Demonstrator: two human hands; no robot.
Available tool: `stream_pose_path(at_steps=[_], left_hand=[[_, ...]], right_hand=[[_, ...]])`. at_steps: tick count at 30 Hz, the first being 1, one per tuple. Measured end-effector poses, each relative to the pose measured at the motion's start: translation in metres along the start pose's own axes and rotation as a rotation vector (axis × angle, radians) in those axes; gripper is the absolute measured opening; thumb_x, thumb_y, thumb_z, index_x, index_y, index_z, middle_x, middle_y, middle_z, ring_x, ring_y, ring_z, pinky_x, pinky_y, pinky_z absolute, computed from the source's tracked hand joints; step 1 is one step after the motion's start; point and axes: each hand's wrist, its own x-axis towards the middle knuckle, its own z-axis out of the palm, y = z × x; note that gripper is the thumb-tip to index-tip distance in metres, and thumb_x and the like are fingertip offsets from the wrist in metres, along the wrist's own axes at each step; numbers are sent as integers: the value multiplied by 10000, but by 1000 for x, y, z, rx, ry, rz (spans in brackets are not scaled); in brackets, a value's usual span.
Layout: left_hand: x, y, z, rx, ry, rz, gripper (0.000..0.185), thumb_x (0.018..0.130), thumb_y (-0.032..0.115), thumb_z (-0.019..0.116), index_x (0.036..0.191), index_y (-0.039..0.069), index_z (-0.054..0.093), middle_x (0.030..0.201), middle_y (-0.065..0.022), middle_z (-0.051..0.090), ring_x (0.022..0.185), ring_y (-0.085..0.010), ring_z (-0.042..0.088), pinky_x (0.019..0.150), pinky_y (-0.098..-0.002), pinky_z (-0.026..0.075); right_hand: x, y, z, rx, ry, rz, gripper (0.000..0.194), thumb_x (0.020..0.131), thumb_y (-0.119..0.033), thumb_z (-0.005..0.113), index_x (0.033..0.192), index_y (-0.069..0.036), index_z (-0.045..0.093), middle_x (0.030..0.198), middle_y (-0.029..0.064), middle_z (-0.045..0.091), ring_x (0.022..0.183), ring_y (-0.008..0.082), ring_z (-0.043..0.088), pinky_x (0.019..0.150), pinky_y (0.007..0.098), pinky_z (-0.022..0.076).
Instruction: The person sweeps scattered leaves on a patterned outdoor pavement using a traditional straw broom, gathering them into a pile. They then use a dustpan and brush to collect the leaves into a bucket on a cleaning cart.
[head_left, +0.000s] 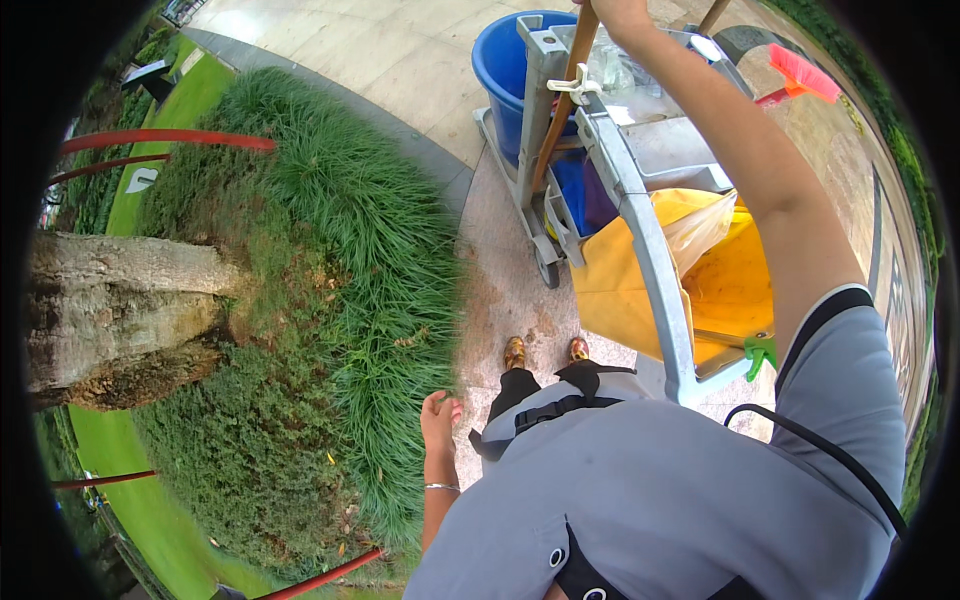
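Observation:
At the top edge, my right hand is closed around a wooden pole, and the frame cuts off part of the hand. The pole slants down beside the grey frame of a janitor's cart, past a white clip. My left hand hangs low by the edge of the long grass. Its fingers are curled, and whether anything small is between them is unclear. In front of me, a yellow fabric bag hangs in the cart, with a clear plastic bag at its mouth.
A blue bucket stands on the cart's far end. A broom with pink bristles sticks out to the right, and a green spray trigger hangs on the near rim. To the left are a tree trunk and red poles.

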Motion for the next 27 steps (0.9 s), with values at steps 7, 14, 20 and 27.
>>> stream_pose_path(at_steps=[7, 14, 20, 27], left_hand=[[-17, -27, -14, -29, 78, -133, 309, 811, 68, 562, 1098, 16, 463, 807, -80, 613, 694, -146, 601, 595, -231, 451], [-10, -32, -29, 1, 12, -129, 294, 796, 60, 545, 1076, 20, 469, 804, -75, 619, 685, -146, 603, 560, -219, 442], [20, 12, -20, 154, -140, 15, 305, 800, 64, 563, 1089, 5, 485, 859, -84, 621, 728, -136, 597, 614, -232, 459], [19, 82, 79, 502, -459, 472, 249, 816, 58, 562, 1055, 1, 521, 866, -59, 617, 786, -123, 584, 694, -232, 459]], right_hand=[[-16, 52, 15, 136, 20, -1, 203, 828, -229, 590, 810, -54, 489, 593, 20, 498, 514, 126, 481, 475, 280, 398], [-48, 101, -5, -245, -297, 131, 360, 857, -307, 555, 944, 42, 546, 872, 135, 619, 843, 197, 581, 757, 317, 445], [-73, 45, -44, -441, -268, 125, 637, 760, -344, 672, 1166, 86, 436, 1064, 254, 572, 1017, 319, 570, 873, 354, 444], [-163, -59, -253, -315, 244, 70, 324, 850, -66, 553, 1162, -24, 474, 1022, 83, 572, 960, 147, 557, 802, 280, 468]])
